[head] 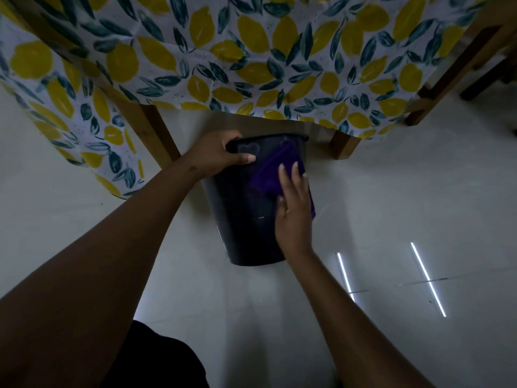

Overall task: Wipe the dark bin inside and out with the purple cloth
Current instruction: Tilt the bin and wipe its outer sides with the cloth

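Note:
The dark bin (240,217) lies tilted on the pale floor, its rim pointing away from me under the tablecloth's edge and its base toward me. My left hand (221,155) grips the rim at the far left, thumb on the outside wall. My right hand (293,208) lies flat, fingers spread, pressing the purple cloth (268,175) against the bin's outer wall on its right side. Part of the cloth shows beyond my fingertips and along the right edge of my hand. The bin's inside is hidden.
A table draped in a lemon-print tablecloth (251,57) hangs just beyond the bin, with wooden legs (156,133) left and right (344,147). More wooden furniture (458,68) stands at the far right. Glossy floor tiles (419,191) reflect strip lights.

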The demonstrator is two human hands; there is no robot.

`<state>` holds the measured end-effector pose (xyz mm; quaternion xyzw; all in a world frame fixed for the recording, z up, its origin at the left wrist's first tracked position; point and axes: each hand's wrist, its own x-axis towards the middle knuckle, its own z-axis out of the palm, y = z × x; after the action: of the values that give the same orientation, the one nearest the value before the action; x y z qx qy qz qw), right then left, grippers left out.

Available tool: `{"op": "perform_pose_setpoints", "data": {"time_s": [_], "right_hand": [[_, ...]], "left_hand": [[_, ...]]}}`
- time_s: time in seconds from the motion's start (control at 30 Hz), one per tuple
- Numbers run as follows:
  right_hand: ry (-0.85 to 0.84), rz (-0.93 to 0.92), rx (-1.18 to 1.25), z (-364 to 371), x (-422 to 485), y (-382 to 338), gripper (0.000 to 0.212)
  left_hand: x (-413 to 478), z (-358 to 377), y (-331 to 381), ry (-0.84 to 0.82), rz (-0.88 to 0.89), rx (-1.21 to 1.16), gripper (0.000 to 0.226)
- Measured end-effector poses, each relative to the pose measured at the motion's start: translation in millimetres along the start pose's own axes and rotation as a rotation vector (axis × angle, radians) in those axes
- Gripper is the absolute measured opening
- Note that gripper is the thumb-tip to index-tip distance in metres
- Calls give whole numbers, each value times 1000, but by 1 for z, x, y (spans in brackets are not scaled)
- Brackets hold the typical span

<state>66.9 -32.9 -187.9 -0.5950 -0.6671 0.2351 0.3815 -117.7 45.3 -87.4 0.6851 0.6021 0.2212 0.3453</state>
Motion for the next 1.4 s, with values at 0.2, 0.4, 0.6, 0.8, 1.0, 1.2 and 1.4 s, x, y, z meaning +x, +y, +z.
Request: {"op": "perform_pose_setpoints", "data": {"time_s": [0.2, 0.4, 0.6, 0.8, 1.0, 1.2, 1.4], "right_hand": [[95, 323, 265, -10, -13, 19, 53], [-101, -171, -316, 23, -77, -2, 75], [13, 62, -30, 3, -15, -6, 63], [95, 269, 116, -3, -36, 10, 56], [-16, -55, -297, 21, -89, 6, 79], [32, 166, 108, -5, -16, 10, 56], [85, 246, 118, -2, -11, 0, 56]], "left_hand": [[1, 2, -4, 51, -7, 33, 25], [6, 7, 1, 27, 28, 90, 34], [-1, 3, 0, 37, -4, 18, 33], [-1, 7, 2, 53, 5, 102, 33], [-1, 4, 5, 36, 13, 59, 25], [-6, 0, 2, 16, 5, -20, 25], [-6, 3, 1, 45, 14, 4, 23]]}}
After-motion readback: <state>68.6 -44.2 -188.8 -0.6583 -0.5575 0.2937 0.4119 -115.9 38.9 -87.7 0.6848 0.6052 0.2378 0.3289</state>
